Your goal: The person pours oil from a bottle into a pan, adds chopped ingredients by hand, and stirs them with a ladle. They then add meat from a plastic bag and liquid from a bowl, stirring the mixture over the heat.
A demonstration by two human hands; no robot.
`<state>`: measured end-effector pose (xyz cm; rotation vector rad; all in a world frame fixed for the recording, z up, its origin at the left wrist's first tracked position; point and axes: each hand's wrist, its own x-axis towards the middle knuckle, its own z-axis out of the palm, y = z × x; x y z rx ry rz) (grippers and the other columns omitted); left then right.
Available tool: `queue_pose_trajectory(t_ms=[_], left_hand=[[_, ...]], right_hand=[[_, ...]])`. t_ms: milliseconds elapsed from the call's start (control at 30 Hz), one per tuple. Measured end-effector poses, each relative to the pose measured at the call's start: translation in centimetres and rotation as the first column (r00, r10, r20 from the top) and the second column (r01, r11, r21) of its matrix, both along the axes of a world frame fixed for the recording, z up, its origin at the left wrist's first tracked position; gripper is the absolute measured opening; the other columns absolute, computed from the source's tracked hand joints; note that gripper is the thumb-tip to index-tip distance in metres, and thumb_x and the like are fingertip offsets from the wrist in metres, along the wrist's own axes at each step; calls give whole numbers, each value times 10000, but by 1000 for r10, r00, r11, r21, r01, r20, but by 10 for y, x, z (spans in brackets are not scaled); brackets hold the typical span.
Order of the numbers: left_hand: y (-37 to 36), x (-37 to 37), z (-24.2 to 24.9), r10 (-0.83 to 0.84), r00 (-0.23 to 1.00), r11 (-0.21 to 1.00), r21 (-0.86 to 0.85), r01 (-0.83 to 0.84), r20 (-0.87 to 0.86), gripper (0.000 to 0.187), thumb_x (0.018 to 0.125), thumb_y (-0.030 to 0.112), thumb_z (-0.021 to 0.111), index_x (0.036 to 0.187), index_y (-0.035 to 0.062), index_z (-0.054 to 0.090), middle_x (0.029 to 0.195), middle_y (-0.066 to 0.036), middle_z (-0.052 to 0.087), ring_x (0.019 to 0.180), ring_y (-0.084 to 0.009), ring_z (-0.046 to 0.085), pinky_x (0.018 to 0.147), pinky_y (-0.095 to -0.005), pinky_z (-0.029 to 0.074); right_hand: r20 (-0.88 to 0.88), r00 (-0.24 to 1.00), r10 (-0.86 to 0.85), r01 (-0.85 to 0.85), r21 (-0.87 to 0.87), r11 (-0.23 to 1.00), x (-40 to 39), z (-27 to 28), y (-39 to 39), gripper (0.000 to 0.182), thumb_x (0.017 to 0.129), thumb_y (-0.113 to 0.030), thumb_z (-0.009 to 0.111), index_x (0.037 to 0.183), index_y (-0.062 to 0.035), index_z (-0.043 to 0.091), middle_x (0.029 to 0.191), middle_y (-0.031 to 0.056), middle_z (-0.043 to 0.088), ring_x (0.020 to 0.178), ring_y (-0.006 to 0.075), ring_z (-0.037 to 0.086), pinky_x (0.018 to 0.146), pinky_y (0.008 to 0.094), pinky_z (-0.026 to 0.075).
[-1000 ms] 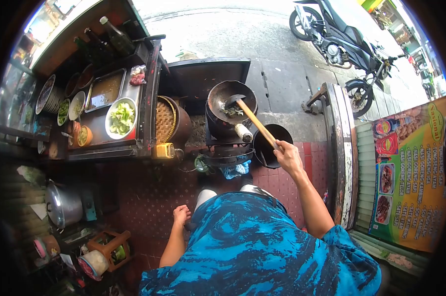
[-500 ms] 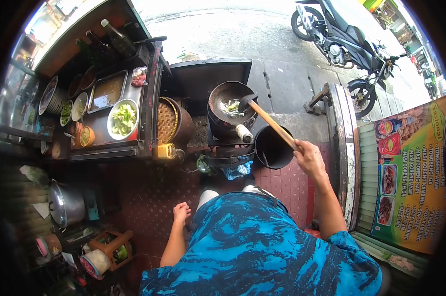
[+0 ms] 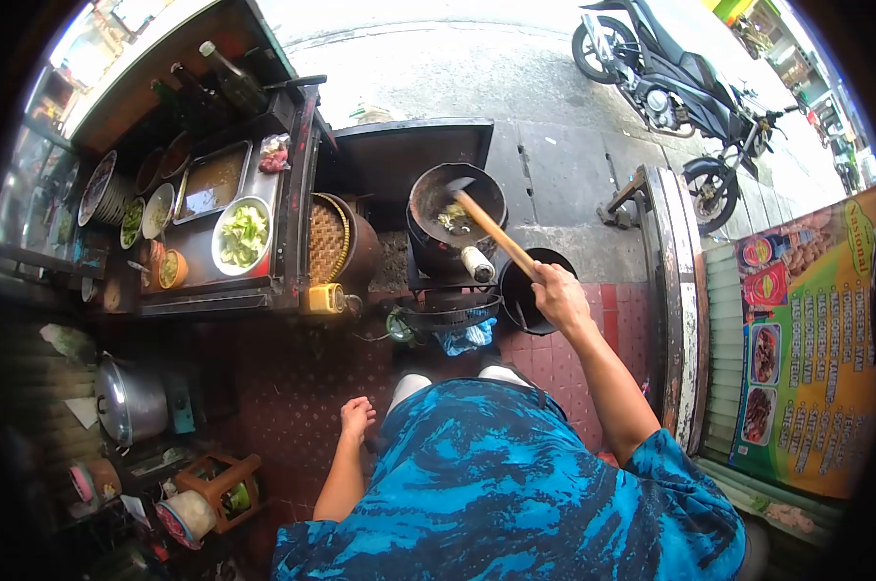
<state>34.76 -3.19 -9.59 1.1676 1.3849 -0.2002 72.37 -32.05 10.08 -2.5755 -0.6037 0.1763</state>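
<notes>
My right hand (image 3: 560, 296) is closed around the wooden handle of a wok spatula (image 3: 496, 230). Its dark metal blade is inside a round wok (image 3: 481, 186), by the far wall. Pale and greenish chopped food (image 3: 453, 219) lies at the bottom of the wok, just below the blade. The wok sits on a dark stove (image 3: 436, 259). Low beside my body, my left hand (image 3: 357, 416) hangs with its fingers curled in, and I see nothing in it.
On the left, a cart holds a bowl of cut greens (image 3: 243, 236), a metal tray (image 3: 213, 182) and stacked plates (image 3: 97, 189). A black bucket (image 3: 554, 266) stands right of the stove. Further right are a bench (image 3: 678, 290) and a motorcycle (image 3: 660, 102).
My right hand has moved left with the spatula. The blade has shifted left and up across the wok, and the food looks gathered more closely. My left hand stays where it was.
</notes>
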Motion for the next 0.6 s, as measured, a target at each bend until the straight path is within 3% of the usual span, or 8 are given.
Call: queue_pose_trajectory(t_ms=[167,233,367,433,500,533,600], left_hand=[[-4,-11,-9,-8,1000,1000,-7,8,-2,262,905,114,538,1148,29,587,991,-104,645,831,-197,653,676,-328,555],[-5,-12,-16,-7,1000,1000,-15,7,-20,267,903,115,540,1152,29,587,992,-106,646,825,-199,655,669,-325,555],[-11,-24,-18,-19,998,1000,-11,18,-57,267,897,117,544,1144,30,596,966,-105,655,804,-205,665,638,-317,561],[-13,-22,-16,-50,996,999,-19,49,-69,263,894,116,545,1136,31,600,954,-102,658,797,-203,666,629,-313,561],[-9,-20,-16,-132,986,991,-25,130,-106,262,888,114,546,1129,32,606,946,-96,658,794,-196,664,622,-310,559],[-8,-22,-14,-129,985,992,-22,128,-111,262,888,114,546,1129,32,606,946,-96,658,794,-196,664,622,-310,559],[-3,-16,-18,-3,1000,1000,-16,3,-21,256,882,115,550,1117,34,609,944,-90,657,785,-190,662,632,-318,558]], right_hand=[[-6,1000,-11,11,81,997,4,9,-8,339,768,-113,672,1090,-13,631,995,217,654,954,393,614,846,440,489],[-207,973,-102,127,112,986,6,16,-9,354,768,-105,676,1104,-2,632,959,225,663,915,397,631,823,420,502],[-168,979,-116,137,119,983,-10,17,-24,367,775,-82,674,1129,-2,622,966,243,656,924,374,646,801,400,509],[-275,951,-140,182,132,974,-14,11,-16,358,771,-85,672,1114,5,624,984,245,651,944,380,635,825,413,501],[-65,997,-31,40,154,987,-17,6,-9,362,770,-62,681,1124,-13,622,889,205,657,833,352,652,736,387,501],[-69,997,-28,39,158,987,-20,5,-7,362,770,-62,681,1124,-13,622,889,205,657,833,352,652,736,387,501],[15,999,46,-48,148,988,-20,14,0,360,775,-77,672,1126,-25,612,898,183,633,872,363,623,749,410,491]])
